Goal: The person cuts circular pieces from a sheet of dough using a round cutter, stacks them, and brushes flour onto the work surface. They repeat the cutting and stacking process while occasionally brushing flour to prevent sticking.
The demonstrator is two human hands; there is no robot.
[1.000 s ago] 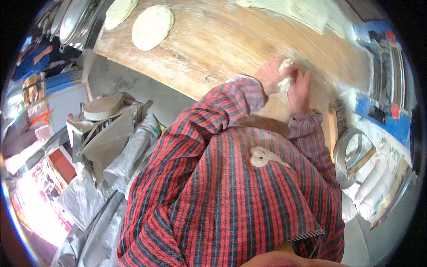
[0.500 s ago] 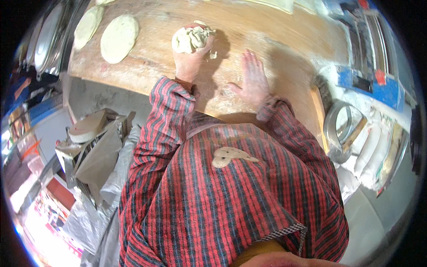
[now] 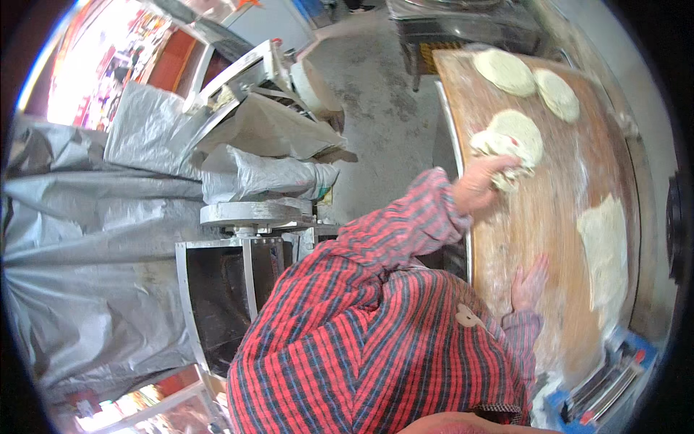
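My left hand [image 3: 477, 182] is closed around a crumpled clump of pale dough [image 3: 493, 145]. Behind the clump, and partly covered by it, lies a flat dough round [image 3: 524, 130]; whether the two touch I cannot tell. Two more dough rounds, one [image 3: 504, 72] larger and one [image 3: 557, 94] at its right, are at the far end of the floury wooden worktop [image 3: 535, 217]. Nearer me, my right hand [image 3: 530, 283] rests on or just over the wood with its fingers stretched out, holding nothing.
A flat dough sheet [image 3: 606, 253] lies along the worktop's right side. At the near right is a blue tray [image 3: 607, 390] with metal tools. Left of me stand a metal-framed machine [image 3: 231, 282] and grey plastic sheeting [image 3: 94, 267]. Concrete floor [image 3: 379, 108] runs beyond them.
My view has swung left, bringing the floor and machine into sight. My left hand has carried the dough clump toward the dough rounds. The right hand stays spread at the worktop.
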